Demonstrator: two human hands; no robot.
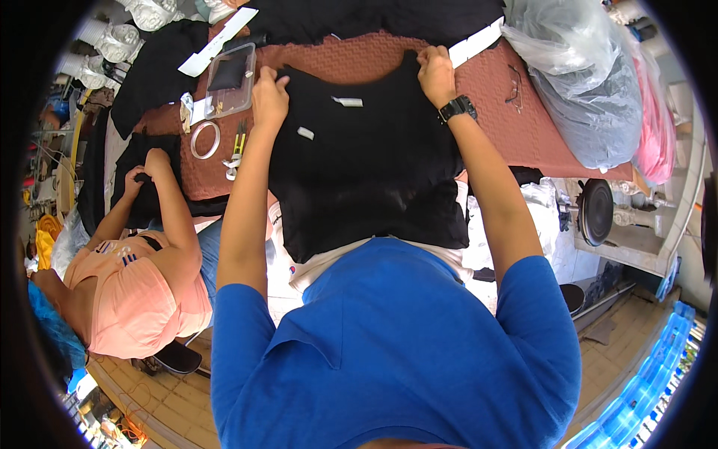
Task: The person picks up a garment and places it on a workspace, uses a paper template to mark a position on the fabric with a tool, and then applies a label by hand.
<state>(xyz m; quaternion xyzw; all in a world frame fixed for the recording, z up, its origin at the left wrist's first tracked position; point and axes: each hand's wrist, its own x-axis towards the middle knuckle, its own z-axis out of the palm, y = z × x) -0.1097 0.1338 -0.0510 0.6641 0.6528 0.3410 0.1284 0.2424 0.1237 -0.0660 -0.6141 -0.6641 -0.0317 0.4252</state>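
Head view: black garment spread flat on the brown-covered table.
Left hand: fingers closed, pinching the garment's upper left edge.
Right hand: fingers closed on its upper right edge.
Nearby: tape roll, co-worker's hand.

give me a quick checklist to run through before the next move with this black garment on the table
1. Left hand grips the black garment at its top left corner: ok.
2. Right hand grips the top right corner: ok.
3. Garment lies flat on the brown table cover: not ok, its lower part bunches and hangs off the near edge.
4. White labels face up near the neck: ok.
5. Snips and tape roll lie beside the garment, not under it: ok.
6. Co-worker's hands stay on their own black cloth, apart from this one: ok.
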